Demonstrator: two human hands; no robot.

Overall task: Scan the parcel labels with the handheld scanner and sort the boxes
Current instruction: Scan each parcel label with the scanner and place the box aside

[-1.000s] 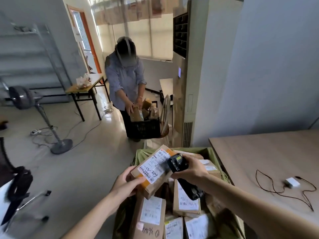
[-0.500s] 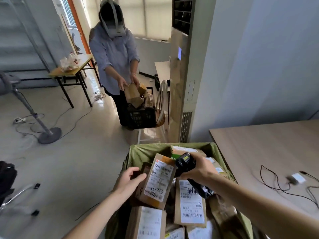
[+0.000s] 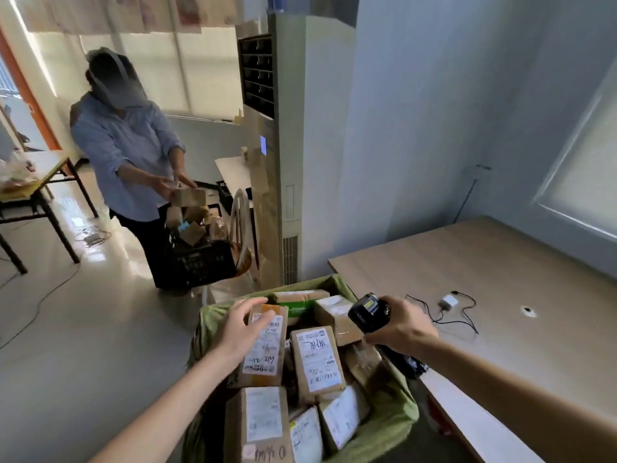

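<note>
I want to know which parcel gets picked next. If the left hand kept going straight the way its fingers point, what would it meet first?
Probably the green-taped parcel at the bin's far end. The left hand lies open over the labelled box, fingers pointing away from the body; depth is unclear.

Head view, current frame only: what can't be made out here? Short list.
- Parcel labels: printed text blurred and too small to read.
- Handheld scanner: its grip is hidden inside the right hand; the screen is too small to read.
- Left hand: lies over one parcel's label; contact underneath is hidden.
- Green bin: lower part cut off by the bottom edge; parcels cover its depth.
- Second person's box: motion-blurred.
</note>
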